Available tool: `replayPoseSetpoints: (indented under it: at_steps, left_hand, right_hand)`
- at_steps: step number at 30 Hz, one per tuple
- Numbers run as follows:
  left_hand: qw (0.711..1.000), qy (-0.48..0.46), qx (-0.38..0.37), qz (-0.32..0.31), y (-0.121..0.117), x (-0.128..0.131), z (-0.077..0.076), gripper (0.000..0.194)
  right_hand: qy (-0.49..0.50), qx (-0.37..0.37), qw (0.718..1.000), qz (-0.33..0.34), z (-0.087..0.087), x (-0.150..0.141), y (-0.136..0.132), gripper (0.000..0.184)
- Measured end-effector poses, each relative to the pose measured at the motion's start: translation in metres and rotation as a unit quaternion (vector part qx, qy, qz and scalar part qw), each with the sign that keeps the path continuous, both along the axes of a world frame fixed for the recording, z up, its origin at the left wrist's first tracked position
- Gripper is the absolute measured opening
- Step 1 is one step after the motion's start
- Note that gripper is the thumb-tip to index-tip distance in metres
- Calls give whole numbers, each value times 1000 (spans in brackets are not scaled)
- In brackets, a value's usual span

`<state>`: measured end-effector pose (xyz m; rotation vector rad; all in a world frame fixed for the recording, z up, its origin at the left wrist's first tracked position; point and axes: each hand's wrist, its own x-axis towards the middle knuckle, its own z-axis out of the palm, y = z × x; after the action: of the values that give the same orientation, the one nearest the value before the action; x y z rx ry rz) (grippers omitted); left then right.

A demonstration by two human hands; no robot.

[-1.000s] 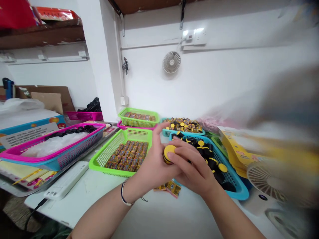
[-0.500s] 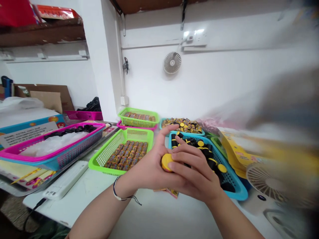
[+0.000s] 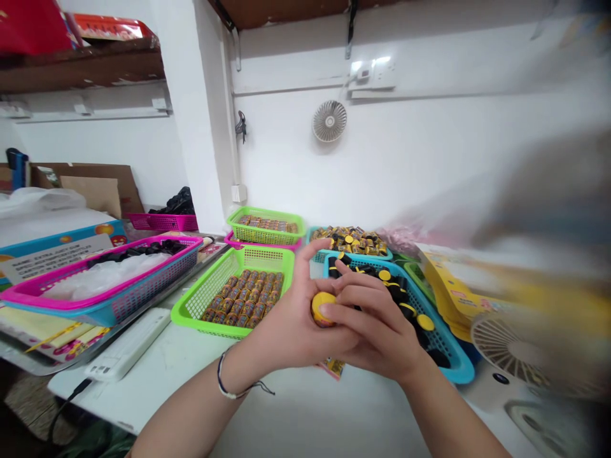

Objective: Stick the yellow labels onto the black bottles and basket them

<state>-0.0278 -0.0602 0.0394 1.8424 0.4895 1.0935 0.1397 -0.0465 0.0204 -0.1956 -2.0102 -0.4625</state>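
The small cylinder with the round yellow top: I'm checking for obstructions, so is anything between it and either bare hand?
Nothing visible is. The bare left hand curls around the small yellow-topped cylinder, and the bare right hand touches its top directly. Its lower end is hidden.

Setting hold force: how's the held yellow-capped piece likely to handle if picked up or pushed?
The yellow-capped piece would probably roll if laid on its side: its cap looks round. It's likely light, being small beside the left grip and right grip. The cap looks smooth, so it may be slightly slippery.
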Motion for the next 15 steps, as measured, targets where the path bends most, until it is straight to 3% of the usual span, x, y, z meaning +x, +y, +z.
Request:
replayPoseSetpoints:
  at_steps: [2, 4, 7, 9, 10, 11, 15]
  left_hand:
    - [997, 41, 50, 46, 0, -9, 4, 85]
    - [990, 77, 74, 96, 3, -21, 9, 58]
    - [966, 161, 82, 182, 28, -46, 15, 34]
    - [921, 284, 84, 254, 62, -66, 16, 32]
    - [876, 371, 71, 302, 83, -75, 15, 31]
    - [852, 409, 55, 323, 105, -85, 12, 30]
    - [793, 497, 7, 352, 179, -116, -10, 29]
  right_hand:
    - [3, 6, 1000, -21, 0, -1, 4, 34]
    - [4, 8, 998, -64, 1, 0, 9, 42]
    - [-22, -16, 989, -144, 6, 8, 13, 52]
    - [-38, -48, 980, -192, 13, 20, 14, 54]
    - [-41, -66, 973, -215, 16, 27, 14, 51]
    - [-38, -82, 967, -238, 18, 33, 14, 46]
    - [-48, -157, 939, -303, 19, 54, 18, 32]
